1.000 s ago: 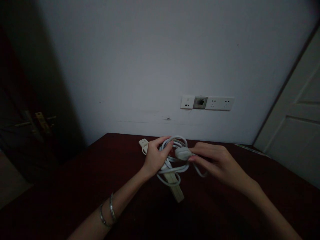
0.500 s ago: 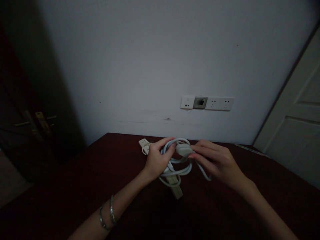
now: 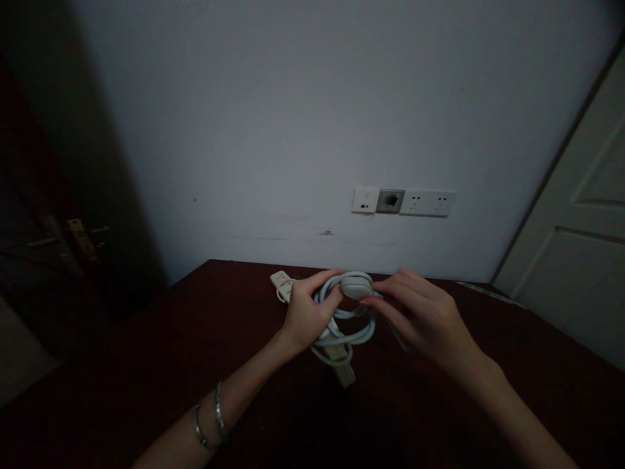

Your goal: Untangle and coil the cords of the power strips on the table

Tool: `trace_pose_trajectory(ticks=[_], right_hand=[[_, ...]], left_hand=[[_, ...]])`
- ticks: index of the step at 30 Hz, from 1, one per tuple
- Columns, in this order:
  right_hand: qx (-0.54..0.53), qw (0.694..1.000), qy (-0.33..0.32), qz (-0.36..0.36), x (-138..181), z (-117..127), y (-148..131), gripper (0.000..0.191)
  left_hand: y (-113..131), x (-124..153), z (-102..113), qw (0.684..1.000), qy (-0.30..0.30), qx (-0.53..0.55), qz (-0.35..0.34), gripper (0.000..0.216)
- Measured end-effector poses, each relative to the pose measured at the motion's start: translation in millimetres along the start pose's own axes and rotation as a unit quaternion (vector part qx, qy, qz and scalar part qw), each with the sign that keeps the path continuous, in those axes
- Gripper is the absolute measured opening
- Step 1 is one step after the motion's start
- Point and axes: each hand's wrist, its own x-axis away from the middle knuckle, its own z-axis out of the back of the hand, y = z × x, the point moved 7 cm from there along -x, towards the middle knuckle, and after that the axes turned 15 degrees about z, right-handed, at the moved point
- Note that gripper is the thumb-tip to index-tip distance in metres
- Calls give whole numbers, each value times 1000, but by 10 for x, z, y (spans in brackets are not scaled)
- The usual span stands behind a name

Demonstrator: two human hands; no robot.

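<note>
My left hand (image 3: 306, 318), fingers curled, grips the cable (image 3: 362, 337); beside it, my right hand (image 3: 426, 314) pinches the plug (image 3: 356, 287). I judge plug positioning underway; next demands steady pinching.

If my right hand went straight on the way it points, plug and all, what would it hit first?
Most likely your left hand, which lies just beyond the plug that your right hand holds. Depth is unclear, though, so the coiled cable might come first.
</note>
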Motion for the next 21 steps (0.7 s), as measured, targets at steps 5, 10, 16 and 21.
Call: trace_pose_trajectory(ticks=[5,10,16,21], right_hand=[[89,996,-24,12,-10,14,-21,12],[165,986,-21,25,-14,12,-52,13],[199,979,-27,33,1,0,-49,14],[186,982,-35,14,17,5,-20,17]], left_hand=[[3,-6,0,1000,2,3,-4,22],[57,-2,6,1000,-5,-12,-19,24],[67,21,-28,998,-53,-27,-20,30],[47,15,-64,997,-77,-28,-11,36]])
